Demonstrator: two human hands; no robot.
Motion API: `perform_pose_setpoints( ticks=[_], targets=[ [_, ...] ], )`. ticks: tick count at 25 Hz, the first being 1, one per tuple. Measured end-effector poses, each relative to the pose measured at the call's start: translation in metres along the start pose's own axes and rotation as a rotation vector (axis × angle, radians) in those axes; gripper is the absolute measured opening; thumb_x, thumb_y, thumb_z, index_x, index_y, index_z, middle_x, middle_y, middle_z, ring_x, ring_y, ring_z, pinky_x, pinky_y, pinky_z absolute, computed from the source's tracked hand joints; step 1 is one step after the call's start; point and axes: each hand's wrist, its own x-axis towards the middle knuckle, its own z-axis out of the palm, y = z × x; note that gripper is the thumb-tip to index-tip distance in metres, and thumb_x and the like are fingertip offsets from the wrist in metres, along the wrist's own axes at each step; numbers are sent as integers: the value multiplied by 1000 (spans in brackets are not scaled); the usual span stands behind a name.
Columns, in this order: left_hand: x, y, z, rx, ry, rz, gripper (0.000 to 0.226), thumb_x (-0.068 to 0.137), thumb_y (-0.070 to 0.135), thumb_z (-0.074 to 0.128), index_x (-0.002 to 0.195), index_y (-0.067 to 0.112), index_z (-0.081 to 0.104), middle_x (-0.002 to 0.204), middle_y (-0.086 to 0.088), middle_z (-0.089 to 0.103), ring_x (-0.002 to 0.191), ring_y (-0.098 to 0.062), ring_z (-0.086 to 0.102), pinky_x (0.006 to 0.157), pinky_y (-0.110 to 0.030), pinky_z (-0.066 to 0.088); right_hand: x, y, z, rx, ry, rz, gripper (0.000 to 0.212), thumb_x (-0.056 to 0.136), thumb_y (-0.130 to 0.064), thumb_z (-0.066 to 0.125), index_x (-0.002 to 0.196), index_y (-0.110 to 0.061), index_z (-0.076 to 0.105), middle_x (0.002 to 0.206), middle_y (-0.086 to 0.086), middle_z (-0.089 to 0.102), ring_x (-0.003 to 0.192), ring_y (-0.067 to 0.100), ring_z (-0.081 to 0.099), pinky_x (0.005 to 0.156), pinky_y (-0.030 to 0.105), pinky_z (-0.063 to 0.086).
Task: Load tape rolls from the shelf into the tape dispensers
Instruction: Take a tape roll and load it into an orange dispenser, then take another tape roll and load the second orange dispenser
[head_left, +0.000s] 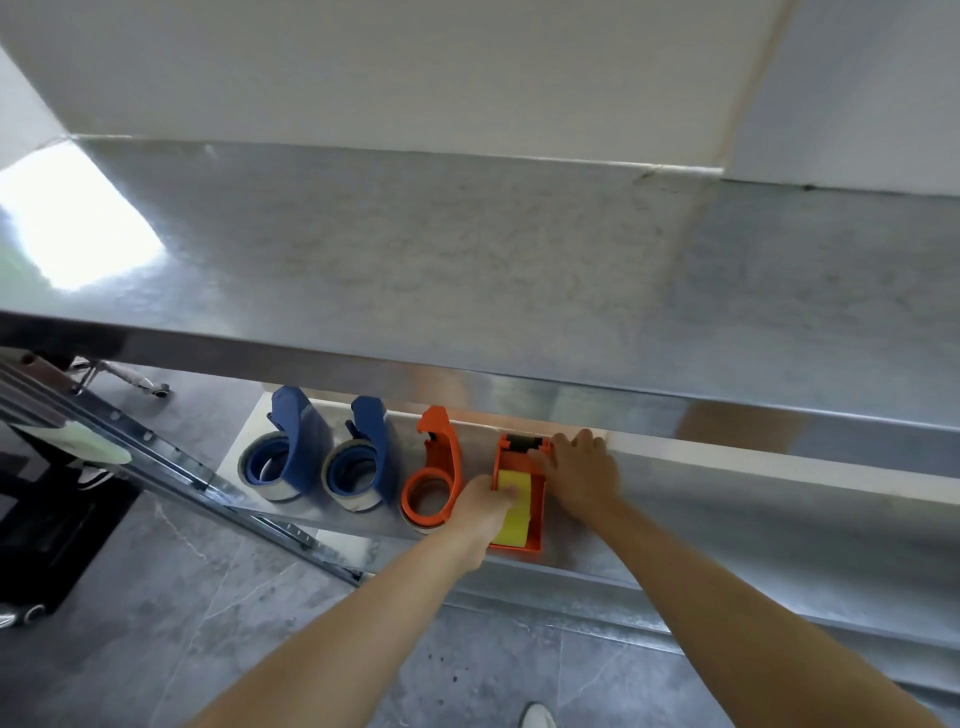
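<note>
Several tape dispensers stand in a row on the lower metal shelf (675, 499). Two blue dispensers (298, 452) (369, 457) at the left each hold a pale tape roll. An orange dispenser (436, 478) stands to their right, with a pale roll showing under it. Furthest right, another orange dispenser (519, 499) holds a yellow tape roll (517, 514). My left hand (485, 506) grips the yellow roll from the left side. Against the dispenser's right side and front end, by its black roller (522, 442), rests my right hand (582, 470).
A wide metal upper shelf (467, 270) overhangs the lower one and hides its back part. A slanted metal rail (156, 462) runs at the left over a grey tiled floor (208, 623). A black object (47, 535) stands at the far left.
</note>
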Motion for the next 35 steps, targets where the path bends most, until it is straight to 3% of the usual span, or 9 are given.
perform_pose_setpoints(
  ticks=[5,8,11,15,19,22,26,31,35],
  targets=[
    [-3,1,-1,45,-17,86,26,95,27,51,111,12,64,110,-11,70,104,-28,65,97,-43,51,-25,-13,-7,310,133,-69,36,92,-43,49,117,-16,54,117,7,56,108,26,55,84,40,50],
    [-21,-2,-15,181,145,252,30,95,37,49,102,14,68,97,-5,72,93,-23,65,78,-30,48,-44,-40,-24,332,295,-232,27,93,-34,50,116,-20,56,114,1,59,104,20,56,84,35,51],
    [-41,-16,-42,165,257,366,21,94,23,52,90,16,71,85,-2,73,83,-21,67,71,-27,50,-58,-74,-41,223,346,-468,22,94,-34,46,100,-22,64,98,-2,64,91,18,58,79,35,50],
    [-44,-56,-86,-52,333,188,28,82,0,52,68,19,67,70,-3,71,74,-25,68,78,-44,55,-67,-134,-18,-191,132,-699,27,88,-36,47,72,-20,61,73,2,66,76,24,59,82,40,41],
    [-41,-77,-105,-38,316,29,8,70,15,52,69,23,56,83,-9,65,84,-28,62,74,-35,42,-57,-156,27,-286,-84,-554,24,86,-22,54,106,-8,55,91,12,68,84,29,62,88,36,40],
    [-35,-66,-107,51,272,82,8,70,19,50,68,15,57,74,-11,57,76,-24,54,68,-37,39,-52,-149,29,-19,-99,-384,15,85,-19,53,99,-17,58,105,11,65,93,21,62,60,7,37],
    [-26,-27,-101,98,327,170,27,98,21,40,105,7,62,99,-11,66,98,-30,62,78,-33,44,-53,-144,-5,331,-69,-257,15,84,-28,63,91,-20,53,91,1,66,83,17,63,65,26,47],
    [3,-11,-103,-40,274,169,19,93,20,52,78,21,62,91,-17,71,90,-37,69,85,-52,58,-52,-125,-26,518,-97,-107,13,90,-23,58,101,-16,61,104,1,69,91,17,63,74,30,50],
    [0,-22,-95,68,280,174,19,94,14,52,86,4,65,65,-4,59,70,-26,58,70,-41,56,-51,-108,-41,721,-27,31,10,90,-17,50,87,-16,60,95,3,72,85,19,65,75,35,49]
  ],
)
